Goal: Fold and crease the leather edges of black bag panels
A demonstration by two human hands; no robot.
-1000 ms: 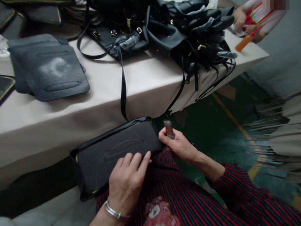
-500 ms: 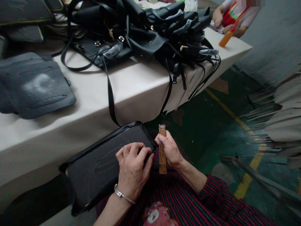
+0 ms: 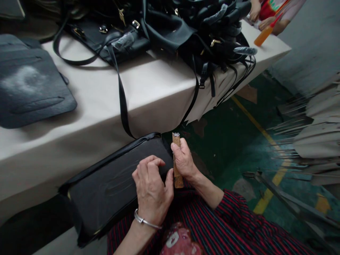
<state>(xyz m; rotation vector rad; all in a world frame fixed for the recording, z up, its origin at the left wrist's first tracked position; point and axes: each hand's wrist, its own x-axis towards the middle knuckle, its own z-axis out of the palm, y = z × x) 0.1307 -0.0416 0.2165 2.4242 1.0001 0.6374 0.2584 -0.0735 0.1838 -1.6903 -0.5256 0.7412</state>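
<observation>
A black boxy bag piece (image 3: 106,187) with raised edges lies across my lap, its long side toward the table. My left hand (image 3: 152,182) rests on its flat face near the right end, fingers bent, the thumb spread away from them. My right hand (image 3: 183,161) is wrapped round a worn, flat brown stick (image 3: 178,180), held upright against the bag piece's right end. Something pale shows at the stick's top end. Whether the stick touches the edge is not clear.
A table with a white cover (image 3: 159,81) bears a heap of black bags (image 3: 170,32) with straps hanging down. Dark panels (image 3: 34,85) lie at left. An orange bottle (image 3: 262,35) stands near another person's hands (image 3: 261,19). Hanging strips (image 3: 313,138) and a metal bar (image 3: 287,202) are at right.
My left thumb and fingers have moved apart from their pinch at the bag piece's right edge. My right hand has brought the stick left, closer to that edge. The view has shifted slightly.
</observation>
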